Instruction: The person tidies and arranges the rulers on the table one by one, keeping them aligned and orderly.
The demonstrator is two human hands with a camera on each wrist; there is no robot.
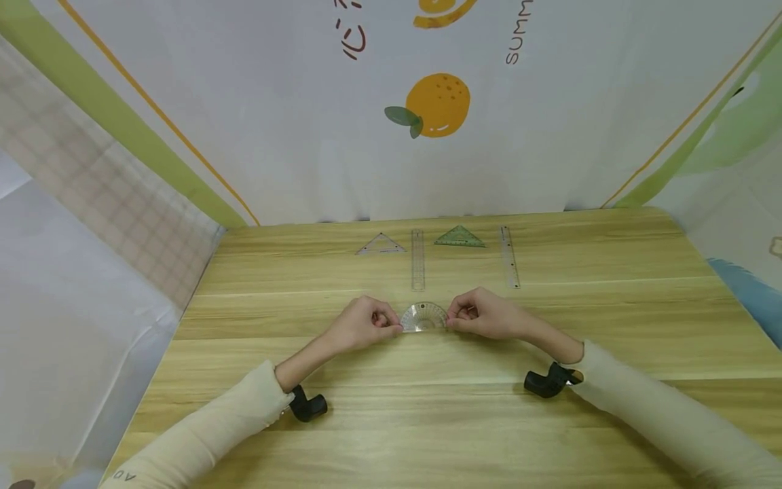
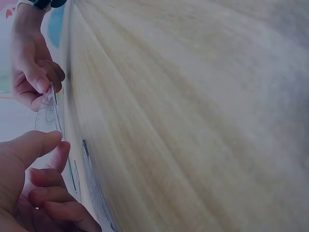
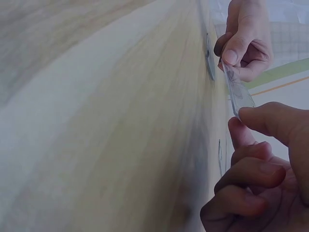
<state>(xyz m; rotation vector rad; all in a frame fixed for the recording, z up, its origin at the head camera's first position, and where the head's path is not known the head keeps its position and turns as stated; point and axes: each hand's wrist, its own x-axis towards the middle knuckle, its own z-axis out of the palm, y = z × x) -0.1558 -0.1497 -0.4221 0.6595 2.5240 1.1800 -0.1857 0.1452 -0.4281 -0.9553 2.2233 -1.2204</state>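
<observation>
A clear half-round protractor is held between both hands, its straight edge toward the person. My left hand pinches its left corner between thumb and forefinger. The right hand pinches the opposite corner the same way. Seen from the left wrist, the protractor is off the wooden surface; the right wrist view also shows the protractor raised. Beyond the hands lie a clear set square, a clear ruler, a green set square and a second clear ruler.
The wooden table runs back to a white hanging cloth printed with an orange. Black camera mounts sit at the left wrist and right wrist, low over the table.
</observation>
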